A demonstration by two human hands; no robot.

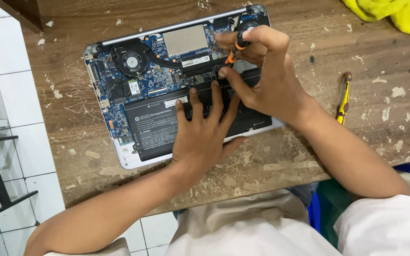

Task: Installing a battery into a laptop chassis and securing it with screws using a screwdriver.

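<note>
A worn brown wooden table [309, 156], scratched and flecked with pale paint chips, is filling most of the view, with white floor tiles [20, 95] showing along the left edge. Lying on the table left of centre is an opened silver laptop with its bottom cover off [124, 159], exposing a blue circuit board [148, 78], a round black cooling fan [132, 60] and a long flat black battery pack [155, 125] along the near side. The person's left hand [202, 137] is resting palm down on the battery, fingers spread and flat, gripping nothing, steadying the laptop. Just to its right and further away, the right hand [262, 71] is closing its fingers around a small screwdriver with an orange and black handle [237, 47], pointing the tip down at the board near the battery's upper edge; the exact spot under the tip is hidden by the fingers. Further right, well apart from both hands, a second yellow and black handled tool [343, 98] is lying on the wood. A crumpled yellow cloth [395, 13] is sitting in the far right corner
</note>
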